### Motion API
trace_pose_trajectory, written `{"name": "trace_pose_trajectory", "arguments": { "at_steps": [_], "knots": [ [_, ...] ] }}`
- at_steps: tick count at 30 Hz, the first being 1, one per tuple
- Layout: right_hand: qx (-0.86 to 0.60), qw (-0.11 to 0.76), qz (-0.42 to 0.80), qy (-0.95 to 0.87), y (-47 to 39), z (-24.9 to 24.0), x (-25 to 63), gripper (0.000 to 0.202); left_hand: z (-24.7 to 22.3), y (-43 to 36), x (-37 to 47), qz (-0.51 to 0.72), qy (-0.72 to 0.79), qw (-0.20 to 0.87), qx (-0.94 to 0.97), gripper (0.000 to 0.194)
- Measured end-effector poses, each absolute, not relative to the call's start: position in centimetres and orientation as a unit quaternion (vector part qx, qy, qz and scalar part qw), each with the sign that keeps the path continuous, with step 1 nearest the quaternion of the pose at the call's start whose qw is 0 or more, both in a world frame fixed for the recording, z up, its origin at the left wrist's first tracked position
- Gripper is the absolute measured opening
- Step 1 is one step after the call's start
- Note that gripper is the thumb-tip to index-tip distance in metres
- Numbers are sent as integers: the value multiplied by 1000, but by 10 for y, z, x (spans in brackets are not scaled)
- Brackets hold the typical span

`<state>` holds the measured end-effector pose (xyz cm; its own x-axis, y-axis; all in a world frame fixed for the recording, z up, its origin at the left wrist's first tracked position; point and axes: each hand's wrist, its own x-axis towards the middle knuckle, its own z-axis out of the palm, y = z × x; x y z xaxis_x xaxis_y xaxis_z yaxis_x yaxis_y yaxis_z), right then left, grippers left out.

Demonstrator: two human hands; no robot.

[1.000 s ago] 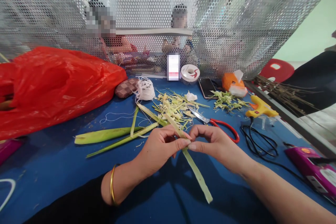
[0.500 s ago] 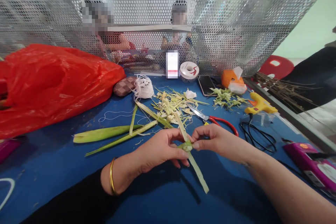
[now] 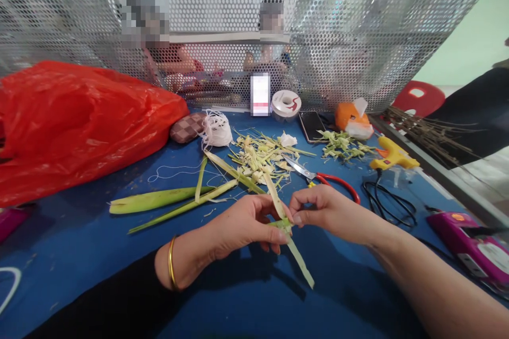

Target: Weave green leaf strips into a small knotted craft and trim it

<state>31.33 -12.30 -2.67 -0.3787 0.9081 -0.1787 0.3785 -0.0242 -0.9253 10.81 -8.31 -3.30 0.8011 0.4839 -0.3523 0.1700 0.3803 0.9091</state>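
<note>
Between my two hands is a pale green leaf strip [image 3: 299,260], folded into a small knot, with one end pointing up and away and the other hanging toward me. My left hand [image 3: 250,225] pinches the knot from the left between thumb and fingers. From the right, the thumb and forefinger of my right hand [image 3: 318,206] close on the knot's edge. Just beyond my hands lie red-handled scissors [image 3: 338,183] and a heap of leaf scraps [image 3: 260,156]. Longer green leaf pieces [image 3: 159,200] rest to the left on the blue table [image 3: 246,296].
A red plastic bag [image 3: 87,127] fills the left. White string [image 3: 217,130], a ribbon spool [image 3: 286,103], a lit phone [image 3: 260,94] and a dark phone [image 3: 313,127] stand or lie behind. At right are a yellow glue gun [image 3: 393,153] and a purple power strip [image 3: 469,246]. Two people sit beyond the perforated screen.
Both hands keep hold of the leaf strip in nearly the same place. The knot has turned slightly, and the view has tilted a little.
</note>
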Motion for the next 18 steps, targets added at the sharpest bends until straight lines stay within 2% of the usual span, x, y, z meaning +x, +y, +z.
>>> {"name": "trace_pose_trajectory", "arguments": {
  "at_steps": [11, 18],
  "knots": [
    [-501, 240, 518, -650, -124, -25, 315, 12, -38, -86, 112, 139, 307, 788, 516, 23],
    [-512, 246, 478, -670, -123, -26, 315, 13, -39, -87, 114, 165, 312, 780, 517, 20]
  ]
}}
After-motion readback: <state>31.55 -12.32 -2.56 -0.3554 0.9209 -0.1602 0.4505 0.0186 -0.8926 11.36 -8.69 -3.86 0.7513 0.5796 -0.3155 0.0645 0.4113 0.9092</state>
